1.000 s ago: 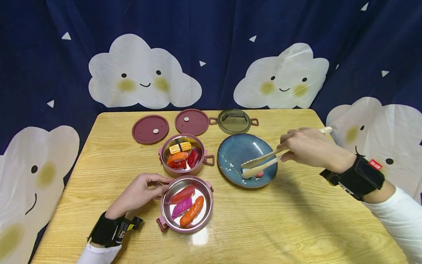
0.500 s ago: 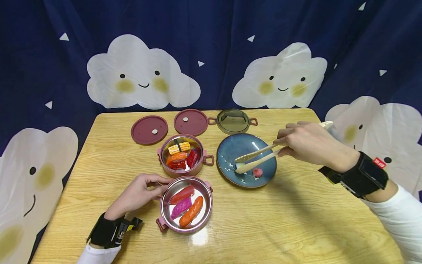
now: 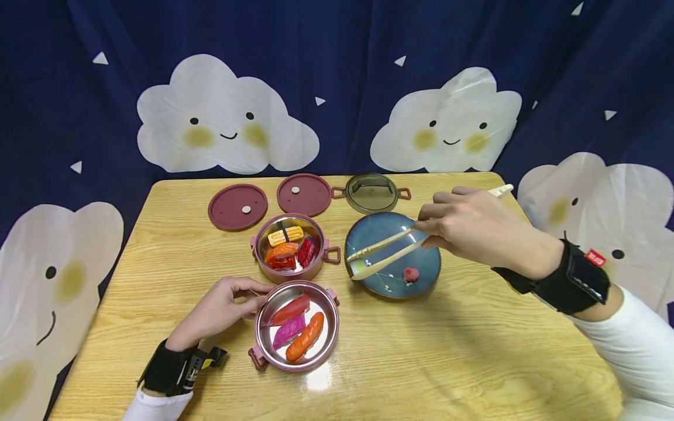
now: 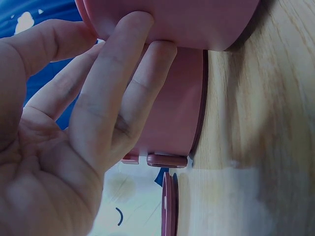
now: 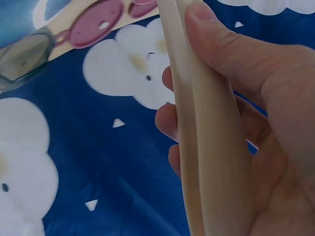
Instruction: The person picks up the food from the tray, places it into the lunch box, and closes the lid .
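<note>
**Navy curtain (image 3: 342,35) hangs behind sushi spread as tongs (image 3: 387,257) reach across plate (image 3: 379,231)**

Smiling white clouds (image 3: 226,117) cover the curtain across the top and both sides of the frame, above a pale wooden table (image 3: 474,345) that fills the lower part. The blue plate sits right of centre. Left of it, an upper pot (image 3: 296,282) and a lower pot (image 3: 337,327), both pink outside and shiny inside, stand one in front of the other.

A person's right hand (image 3: 463,225), right of centre, has its fingers wrapped around the wooden tongs, whose arms stand slightly apart over the plate. The left hand (image 3: 231,307), lower left, touches the outer wall of the lower pot with gently bent, spread fingers that wrap around nothing.

Along the table's back edge lie two maroon lids (image 3: 238,207) and one smoky see-through lid (image 3: 371,199). In the lower pot rest a sausage (image 3: 305,337), a red piece (image 3: 291,310) and a purple piece (image 3: 289,331). The upper pot holds a yellow piece (image 3: 279,237) with a dark band, an orange piece (image 3: 281,251) and red pieces (image 3: 308,251).

Smallest are a pink piece (image 3: 411,275) at the plate's lower right and a pale piece (image 3: 360,266) between the tongs' tips at its left rim; whether it is lifted cannot be told.
</note>
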The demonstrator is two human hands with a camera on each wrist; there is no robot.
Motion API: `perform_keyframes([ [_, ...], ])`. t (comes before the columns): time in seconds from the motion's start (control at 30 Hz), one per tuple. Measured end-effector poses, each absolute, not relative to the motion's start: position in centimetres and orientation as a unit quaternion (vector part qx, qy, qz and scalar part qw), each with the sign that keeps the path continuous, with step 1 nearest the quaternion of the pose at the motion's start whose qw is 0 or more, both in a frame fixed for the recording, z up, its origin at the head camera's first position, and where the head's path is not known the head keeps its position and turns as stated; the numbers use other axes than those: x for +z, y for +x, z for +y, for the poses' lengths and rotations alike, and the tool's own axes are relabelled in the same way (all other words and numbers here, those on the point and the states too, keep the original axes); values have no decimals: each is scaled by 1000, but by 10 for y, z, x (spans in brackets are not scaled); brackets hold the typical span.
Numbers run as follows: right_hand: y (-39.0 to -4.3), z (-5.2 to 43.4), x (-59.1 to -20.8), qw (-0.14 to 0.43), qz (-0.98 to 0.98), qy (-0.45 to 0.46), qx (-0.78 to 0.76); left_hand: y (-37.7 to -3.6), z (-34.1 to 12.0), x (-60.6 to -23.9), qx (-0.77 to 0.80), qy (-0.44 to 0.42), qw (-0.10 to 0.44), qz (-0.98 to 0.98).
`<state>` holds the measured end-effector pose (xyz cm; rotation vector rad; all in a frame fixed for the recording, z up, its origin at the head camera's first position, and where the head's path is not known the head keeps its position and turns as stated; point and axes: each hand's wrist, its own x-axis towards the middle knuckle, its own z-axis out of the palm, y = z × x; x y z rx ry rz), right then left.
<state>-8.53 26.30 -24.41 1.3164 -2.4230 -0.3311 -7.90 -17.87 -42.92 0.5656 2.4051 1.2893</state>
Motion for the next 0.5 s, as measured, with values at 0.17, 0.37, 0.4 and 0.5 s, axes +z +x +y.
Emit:
perform_keyframes([
  [0.17, -81, 247, -238, 199, -842, 486, -122, -79, -179, -430, 455, 201, 173, 850],
  [0.37, -75, 227, -235, 209, -827, 506, -126, -79, -179, -431, 460, 206, 171, 847],
  [0.4, -74, 225, -235, 209, -825, 508, -127, -79, -179, -431, 460, 205, 170, 847],
  [0.5, -72, 217, -235, 208, -821, 515, -133, -79, -179, -431, 459, 205, 168, 848],
])
